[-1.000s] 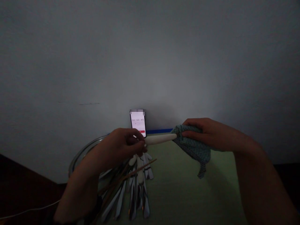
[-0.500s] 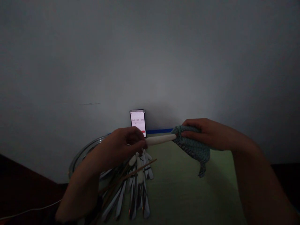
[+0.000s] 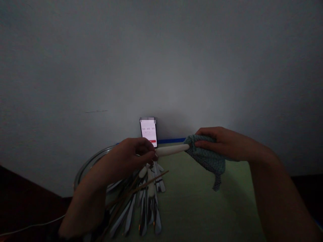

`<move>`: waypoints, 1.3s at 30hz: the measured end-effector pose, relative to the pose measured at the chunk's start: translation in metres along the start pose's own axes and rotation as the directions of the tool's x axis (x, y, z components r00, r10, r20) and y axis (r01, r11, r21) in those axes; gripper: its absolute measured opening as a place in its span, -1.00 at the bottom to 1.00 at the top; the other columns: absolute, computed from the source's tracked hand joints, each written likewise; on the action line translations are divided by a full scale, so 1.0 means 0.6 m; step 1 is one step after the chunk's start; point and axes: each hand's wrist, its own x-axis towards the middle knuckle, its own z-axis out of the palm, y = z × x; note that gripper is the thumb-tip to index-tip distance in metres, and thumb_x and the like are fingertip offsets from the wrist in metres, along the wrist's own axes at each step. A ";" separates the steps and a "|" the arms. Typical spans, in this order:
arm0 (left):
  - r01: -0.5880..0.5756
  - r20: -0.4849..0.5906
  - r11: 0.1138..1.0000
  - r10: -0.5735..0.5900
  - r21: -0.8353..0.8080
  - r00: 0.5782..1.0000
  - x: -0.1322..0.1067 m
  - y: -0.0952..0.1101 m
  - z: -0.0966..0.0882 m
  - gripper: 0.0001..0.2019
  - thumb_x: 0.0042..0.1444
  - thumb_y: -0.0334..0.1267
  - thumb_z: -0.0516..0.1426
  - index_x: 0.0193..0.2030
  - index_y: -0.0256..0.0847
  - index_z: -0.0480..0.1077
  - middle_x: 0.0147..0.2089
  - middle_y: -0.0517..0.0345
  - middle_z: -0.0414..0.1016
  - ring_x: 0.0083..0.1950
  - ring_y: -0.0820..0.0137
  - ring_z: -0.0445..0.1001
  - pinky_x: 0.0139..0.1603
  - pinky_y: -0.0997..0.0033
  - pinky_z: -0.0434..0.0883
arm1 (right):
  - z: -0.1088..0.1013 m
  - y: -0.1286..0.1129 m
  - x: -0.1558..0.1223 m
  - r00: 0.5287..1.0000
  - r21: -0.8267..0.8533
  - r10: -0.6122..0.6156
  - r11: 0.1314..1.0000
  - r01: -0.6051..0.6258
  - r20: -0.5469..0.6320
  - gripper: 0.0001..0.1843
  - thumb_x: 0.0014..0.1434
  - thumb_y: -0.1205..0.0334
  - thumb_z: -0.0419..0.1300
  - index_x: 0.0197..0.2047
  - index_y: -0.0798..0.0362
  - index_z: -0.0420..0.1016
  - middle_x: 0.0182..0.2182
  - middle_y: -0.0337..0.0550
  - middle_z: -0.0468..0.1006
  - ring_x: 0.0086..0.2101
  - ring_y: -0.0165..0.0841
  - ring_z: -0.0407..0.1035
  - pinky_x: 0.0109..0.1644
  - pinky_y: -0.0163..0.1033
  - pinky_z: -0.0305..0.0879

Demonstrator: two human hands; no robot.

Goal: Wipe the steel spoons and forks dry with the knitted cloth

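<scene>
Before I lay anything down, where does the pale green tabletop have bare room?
On the tabletop, below the held teal cloth, between the pile of shiny metal cutlery and the right forearm. Crowded: the left side, with that cutlery, thin brown sticks and a round silvery metal dish.

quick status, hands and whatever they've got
Left hand: holding white-handled utensil. Right hand: holding cloth by utensil's handle end. Cutlery below, nothing visibly blocking.

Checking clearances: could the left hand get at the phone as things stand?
Probably yes: the phone stands just beyond the left hand, with nothing visible between them, though that hand holds a white-handled utensil.
</scene>
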 end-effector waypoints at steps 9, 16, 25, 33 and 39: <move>-0.003 0.011 1.000 0.003 0.003 1.000 0.002 0.001 0.002 -0.81 0.10 -0.15 0.06 -0.31 -0.22 0.40 -0.36 0.19 0.55 -0.37 0.45 0.48 -0.35 0.50 0.36 | 0.000 0.000 -0.001 1.000 0.011 -0.010 1.000 0.010 -0.003 -0.68 0.18 -0.03 0.00 -0.30 0.02 0.40 -0.43 -0.22 0.45 -0.44 -0.39 0.31 -0.39 -0.30 0.16; -0.012 0.013 1.000 0.012 -0.012 1.000 0.001 -0.001 0.002 -0.84 0.09 -0.19 0.06 -0.33 -0.23 0.38 -0.37 0.19 0.54 -0.38 0.44 0.46 -0.37 0.50 0.34 | 0.001 -0.001 -0.001 1.000 0.016 -0.007 1.000 0.007 0.005 -0.68 0.18 -0.03 0.00 -0.31 0.02 0.39 -0.43 -0.22 0.45 -0.44 -0.40 0.30 -0.41 -0.31 0.16; -0.034 0.099 0.999 0.037 -0.034 0.994 0.004 -0.004 0.001 -0.86 0.08 -0.23 0.05 -0.31 -0.22 0.36 -0.38 0.22 0.50 -0.35 0.43 0.46 -0.33 0.47 0.34 | -0.001 0.000 0.003 0.999 0.010 -0.003 1.000 0.003 0.044 -0.65 0.18 -0.05 -0.02 -0.27 0.03 0.41 -0.38 -0.17 0.48 -0.38 -0.34 0.34 -0.37 -0.28 0.20; -0.030 0.112 0.998 0.037 -0.064 0.993 0.002 -0.003 0.002 -0.91 0.07 -0.26 0.06 -0.35 -0.22 0.32 -0.44 0.28 0.43 -0.41 0.49 0.40 -0.38 0.53 0.30 | -0.001 0.022 0.003 0.999 -0.065 0.043 0.997 -0.042 0.010 -0.66 0.18 -0.02 -0.02 -0.27 0.04 0.42 -0.35 -0.13 0.50 -0.33 -0.28 0.37 -0.30 -0.24 0.21; -0.010 0.105 1.000 0.007 0.026 0.994 0.010 -0.006 0.006 -0.79 0.10 -0.15 0.05 -0.23 -0.25 0.32 -0.39 0.20 0.47 -0.39 0.44 0.43 -0.38 0.48 0.32 | -0.002 0.019 0.004 0.999 -0.005 -0.011 1.000 0.011 0.047 -0.64 0.18 -0.06 -0.04 -0.24 0.02 0.42 -0.34 -0.15 0.50 -0.34 -0.30 0.36 -0.29 -0.24 0.23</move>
